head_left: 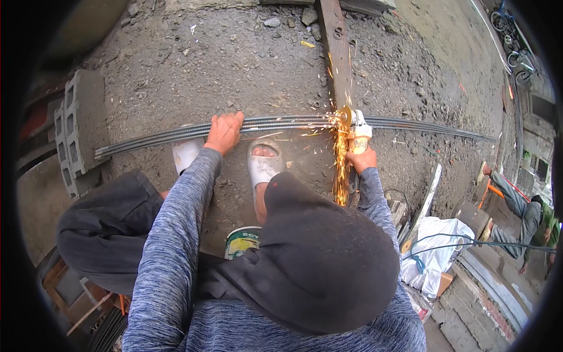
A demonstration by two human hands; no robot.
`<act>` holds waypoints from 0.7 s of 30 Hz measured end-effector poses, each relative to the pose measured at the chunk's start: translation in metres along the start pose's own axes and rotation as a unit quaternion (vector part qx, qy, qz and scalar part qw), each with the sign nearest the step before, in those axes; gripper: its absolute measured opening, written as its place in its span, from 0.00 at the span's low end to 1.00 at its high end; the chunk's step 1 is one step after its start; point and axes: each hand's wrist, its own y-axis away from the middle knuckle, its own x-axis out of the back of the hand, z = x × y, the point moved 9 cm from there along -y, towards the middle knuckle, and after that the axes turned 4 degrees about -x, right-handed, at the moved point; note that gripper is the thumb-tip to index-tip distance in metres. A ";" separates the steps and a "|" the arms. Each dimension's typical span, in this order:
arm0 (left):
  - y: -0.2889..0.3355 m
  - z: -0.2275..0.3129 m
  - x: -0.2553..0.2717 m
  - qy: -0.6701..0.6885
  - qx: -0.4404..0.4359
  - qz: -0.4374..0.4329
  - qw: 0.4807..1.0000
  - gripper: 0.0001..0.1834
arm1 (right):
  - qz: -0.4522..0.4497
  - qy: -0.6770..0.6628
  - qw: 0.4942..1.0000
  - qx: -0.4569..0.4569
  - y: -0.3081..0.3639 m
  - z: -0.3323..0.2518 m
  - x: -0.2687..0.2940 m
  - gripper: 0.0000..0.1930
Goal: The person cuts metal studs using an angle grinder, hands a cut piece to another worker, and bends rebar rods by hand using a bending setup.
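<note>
Across the ground in front of me lies a bundle of several thin ribbed steel rebars [281, 122], running from far left to right. My left hand [224, 133] is closed around the bundle, left of the middle. In my right hand [362, 159] is an angle grinder [359, 136], its body white and yellowish. The grinder's disc [346, 115] touches the bars where they cross a wooden plank [338, 70]. Orange sparks [340, 164] stream from the contact down toward me and scatter upward too.
Stacked hollow concrete blocks [75, 126] stand at the left, by the bars' end. My sandalled foot [264, 161] is close below the bars. Behind it is a green and white bucket [242, 240]. At right are a white sack [437, 246], a dark cord [492, 241] and another person [516, 211].
</note>
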 end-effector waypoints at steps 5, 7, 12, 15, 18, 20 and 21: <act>-0.003 0.002 -0.001 0.005 -0.008 0.010 1.000 0.08 | -0.012 -0.017 1.000 -0.007 -0.013 0.014 -0.003 0.24; -0.003 0.004 0.001 0.004 -0.009 0.011 1.000 0.09 | 0.001 -0.010 1.000 0.009 -0.014 0.010 -0.001 0.24; 0.002 -0.001 0.002 -0.002 -0.004 0.015 1.000 0.10 | 0.004 0.003 1.000 -0.006 0.001 -0.024 0.004 0.21; 0.001 0.000 0.003 0.001 -0.002 0.011 1.000 0.10 | 0.006 0.001 1.000 0.007 0.003 -0.034 0.007 0.20; -0.002 0.004 0.003 0.008 -0.002 0.001 1.000 0.10 | 0.014 0.009 1.000 0.014 -0.007 -0.010 0.006 0.19; -0.003 0.006 0.004 0.017 -0.002 0.007 1.000 0.09 | 0.023 0.012 0.999 0.027 -0.012 0.003 0.005 0.19; -0.002 0.004 0.003 0.016 0.000 0.007 1.000 0.09 | 0.029 0.015 0.999 0.042 -0.011 -0.001 0.005 0.18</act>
